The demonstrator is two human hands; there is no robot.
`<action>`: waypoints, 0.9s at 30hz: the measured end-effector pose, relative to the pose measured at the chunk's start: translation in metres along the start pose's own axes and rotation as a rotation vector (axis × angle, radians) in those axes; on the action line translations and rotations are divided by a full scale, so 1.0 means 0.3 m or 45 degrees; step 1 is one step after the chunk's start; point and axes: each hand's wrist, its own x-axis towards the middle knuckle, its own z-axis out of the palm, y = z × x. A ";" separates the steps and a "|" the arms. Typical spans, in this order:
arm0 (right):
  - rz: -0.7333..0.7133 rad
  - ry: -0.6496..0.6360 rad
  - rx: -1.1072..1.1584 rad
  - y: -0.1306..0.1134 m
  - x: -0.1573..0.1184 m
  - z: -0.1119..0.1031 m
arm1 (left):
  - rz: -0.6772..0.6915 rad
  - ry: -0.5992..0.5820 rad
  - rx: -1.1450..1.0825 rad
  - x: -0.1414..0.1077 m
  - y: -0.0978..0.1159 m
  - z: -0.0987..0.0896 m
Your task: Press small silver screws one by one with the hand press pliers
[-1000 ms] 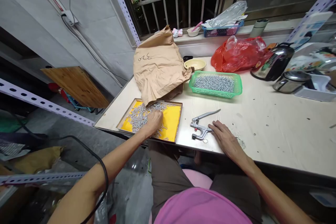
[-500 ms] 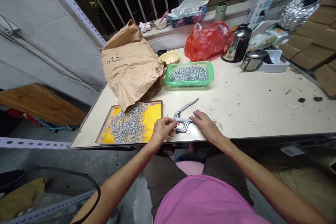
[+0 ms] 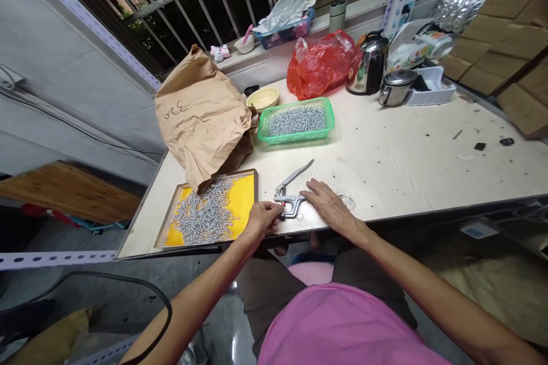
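Worktop [image 3: 398, 159]: left hand [image 3: 260, 220] apparently loading pliers [image 3: 294, 198], grip unclear; right hand [image 3: 329, 203] resting unclenched on handle [image 3: 301, 198]; next likely needing alignment.

The desk [image 3: 398, 165] spans the centre of the frame. At its lower left lies the tray [image 3: 243, 199], small parts [image 3: 201, 217] in it; the paper bag [image 3: 199, 125] sits behind, overlapping its far edge. Right of the tray, near the front edge, lie the pliers [image 3: 294, 205], between left hand [image 3: 260, 220] and right hand [image 3: 330, 205]. Behind them stands the basket [image 3: 295, 139], the plastic bag [image 3: 321, 65] beyond it. The kettle [image 3: 371, 63] and pot [image 3: 396, 89] stand upper right.
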 end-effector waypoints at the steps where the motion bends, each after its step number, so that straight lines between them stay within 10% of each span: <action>1: 0.001 0.003 0.006 0.000 0.000 0.000 | -0.033 -0.019 -0.018 0.002 0.003 0.000; 27: -0.123 -0.184 -0.017 0.059 0.098 -0.087 | -0.306 -0.179 0.046 0.018 0.030 -0.011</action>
